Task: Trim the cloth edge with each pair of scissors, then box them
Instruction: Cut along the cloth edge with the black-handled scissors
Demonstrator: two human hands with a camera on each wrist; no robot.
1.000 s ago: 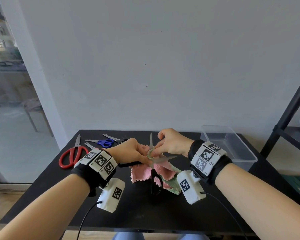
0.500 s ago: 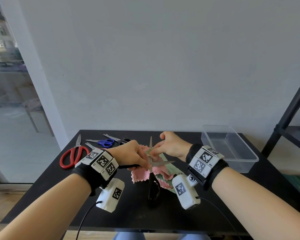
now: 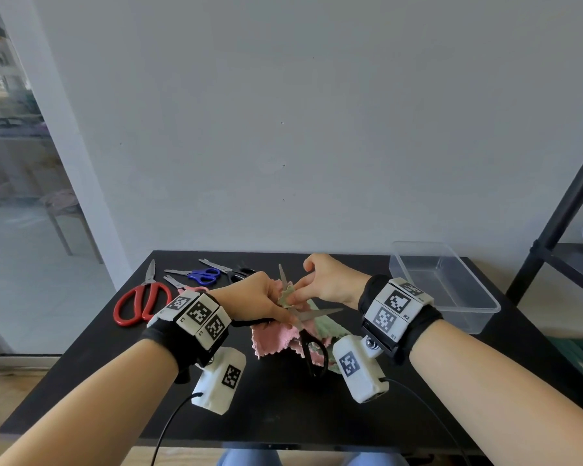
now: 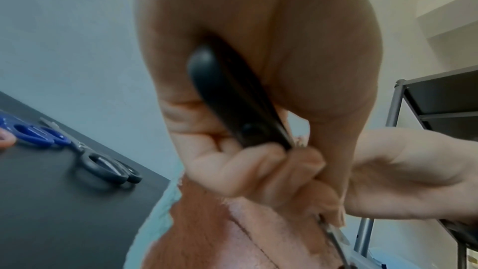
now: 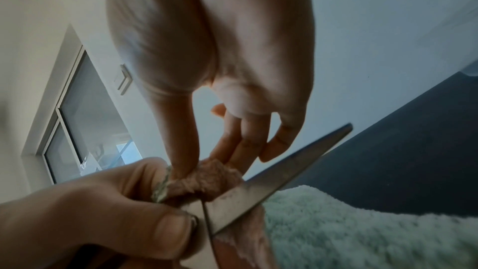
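A pink and green cloth (image 3: pixel 272 338) lies bunched at the middle of the black table (image 3: pixel 115 381). My left hand (image 3: pixel 260 299) grips one handle of the black-handled scissors (image 3: pixel 313 354), whose blades stand spread, one pointing up and one to the right. My right hand (image 3: pixel 323 285) pinches a raised edge of the cloth between thumb and fingers, just by the blades. In the left wrist view the black handle (image 4: pixel 225 97) sits in my left palm, above the pink cloth (image 4: pixel 207 222). In the right wrist view a blade (image 5: pixel 284 171) crosses under the pinched cloth (image 5: pixel 207 177).
Red scissors (image 3: pixel 142 301), blue scissors (image 3: pixel 202 275), a grey-handled pair (image 3: pixel 233 270) and a partly hidden pink-handled pair (image 3: pixel 182 287) lie at the table's back left. A clear plastic box (image 3: pixel 451 280) stands at the back right. A black shelf frame (image 3: pixel 552 213) rises at the right.
Both hands have shifted only slightly over the cloth. The scissors' blades stay spread and my right hand keeps its pinch on the cloth edge.
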